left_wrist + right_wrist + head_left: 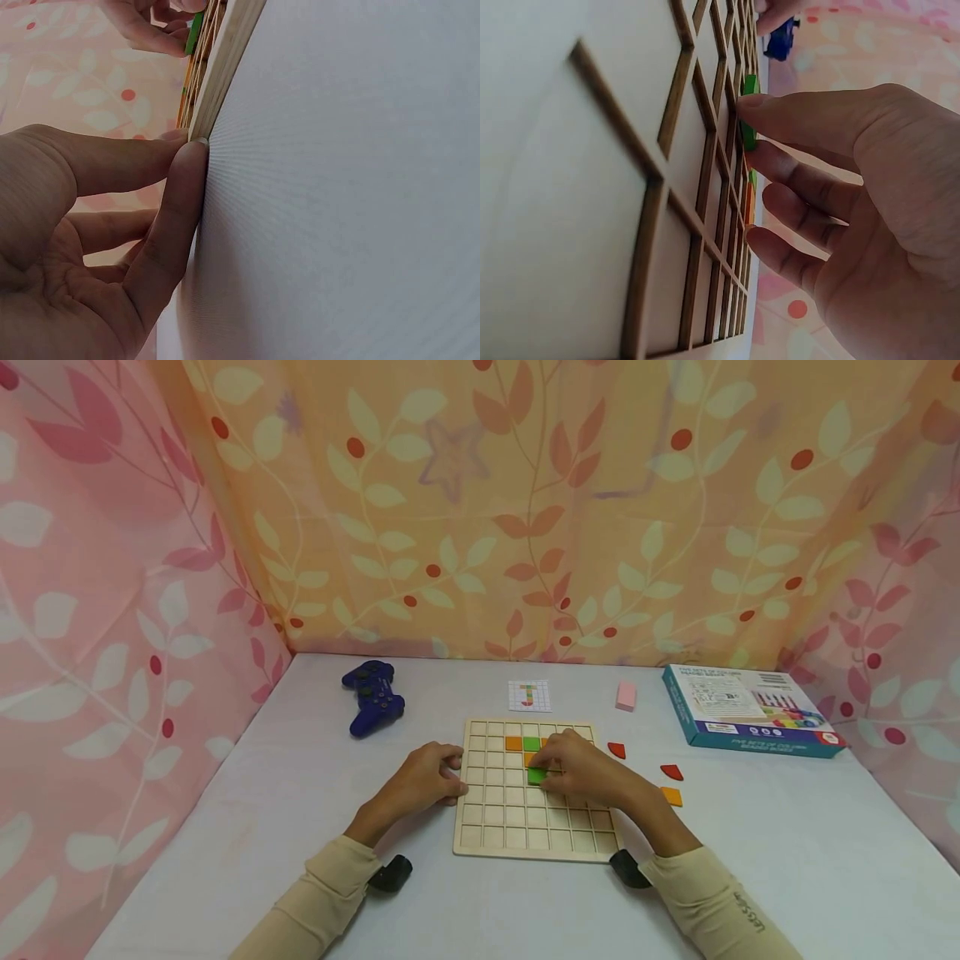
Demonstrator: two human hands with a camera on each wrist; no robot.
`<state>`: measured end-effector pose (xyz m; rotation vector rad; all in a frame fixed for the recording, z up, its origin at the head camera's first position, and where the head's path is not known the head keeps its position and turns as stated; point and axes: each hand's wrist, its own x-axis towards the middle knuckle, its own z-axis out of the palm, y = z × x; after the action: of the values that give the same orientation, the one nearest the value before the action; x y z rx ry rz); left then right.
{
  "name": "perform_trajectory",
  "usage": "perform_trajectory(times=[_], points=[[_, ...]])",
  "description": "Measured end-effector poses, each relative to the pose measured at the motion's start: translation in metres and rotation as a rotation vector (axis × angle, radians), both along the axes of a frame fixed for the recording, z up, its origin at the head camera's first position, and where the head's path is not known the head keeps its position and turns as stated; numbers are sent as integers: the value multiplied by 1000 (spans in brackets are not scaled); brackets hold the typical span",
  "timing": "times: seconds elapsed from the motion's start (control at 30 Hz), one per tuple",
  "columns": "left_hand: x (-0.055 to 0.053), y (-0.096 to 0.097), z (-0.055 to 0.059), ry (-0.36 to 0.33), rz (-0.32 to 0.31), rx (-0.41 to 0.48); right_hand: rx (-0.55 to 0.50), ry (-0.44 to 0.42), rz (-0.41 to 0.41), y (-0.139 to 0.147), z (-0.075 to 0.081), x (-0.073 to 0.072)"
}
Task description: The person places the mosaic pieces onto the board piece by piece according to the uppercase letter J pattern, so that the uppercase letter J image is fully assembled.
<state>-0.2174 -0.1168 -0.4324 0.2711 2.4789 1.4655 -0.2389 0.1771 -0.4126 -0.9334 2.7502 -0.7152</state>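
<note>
A square wooden grid board point(495, 818) lies on the white-covered table. My left hand point(422, 777) holds its left edge, with thumb and finger meeting that edge in the left wrist view. Over the board, my right hand point(581, 767) pinches a green square tile point(536, 776) between thumb and finger; in the right wrist view the tile point(748, 112) stands tilted against the grid. An orange tile point(513, 743) and another green tile point(531, 744) sit in an upper row. Below that row an orange tile point(528, 760) shows, partly hidden by my right fingers.
Right of the board lie two red quarter-round pieces point(617, 750) and a loose orange square point(671, 797). Behind it are a pattern card point(529, 696) and a pink block point(626, 696). A blue game controller point(372, 697) lies back left, a teal-sided box point(750, 710) back right.
</note>
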Motion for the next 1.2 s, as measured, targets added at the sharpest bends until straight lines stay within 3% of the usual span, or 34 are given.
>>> perform_trajectory(times=[0.77, 1.2], points=[[-2, 0, -2, -3, -8, 9, -12, -7, -2, 5, -1, 5], [-2, 1, -1, -5, 0, 7, -6, -119, -164, 45, 4, 14]])
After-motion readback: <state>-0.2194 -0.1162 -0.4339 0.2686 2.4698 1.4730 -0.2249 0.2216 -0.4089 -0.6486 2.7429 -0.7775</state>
